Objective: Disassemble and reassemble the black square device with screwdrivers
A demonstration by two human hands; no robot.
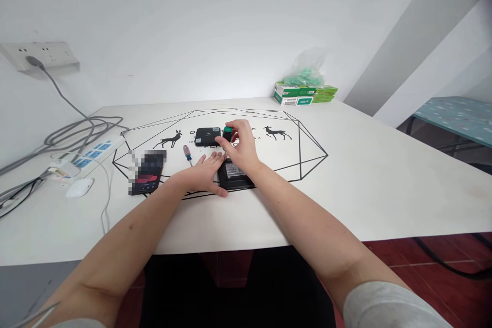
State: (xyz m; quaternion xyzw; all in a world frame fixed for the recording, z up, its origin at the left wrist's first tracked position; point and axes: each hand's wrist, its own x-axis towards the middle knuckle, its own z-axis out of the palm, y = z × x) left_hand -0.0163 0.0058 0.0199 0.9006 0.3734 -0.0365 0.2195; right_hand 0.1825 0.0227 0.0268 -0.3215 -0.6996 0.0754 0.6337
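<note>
A black flat device (pixel 235 182) with a pale label lies on the table in front of me. My right hand (pixel 244 146) grips a screwdriver (pixel 227 135) by its green and black handle. The screwdriver stands roughly upright over the device's far left part; its tip is too small to make out. Against the left edge of the device rests my left hand (pixel 207 171), flat, fingers stretched and thumb apart. Just beyond my hands lies a black box-shaped cover (pixel 207 136) with small stickers. A second screwdriver (pixel 187 154) with a reddish, blue-ended handle lies left of it.
On the left are a phone (pixel 148 171), a white earbud case (pixel 80 187), a power strip (pixel 92 156) and coiled grey cables (pixel 73 130). Green and white boxes (pixel 295 93) under a plastic bag (pixel 307 72) stand at the back right by the wall.
</note>
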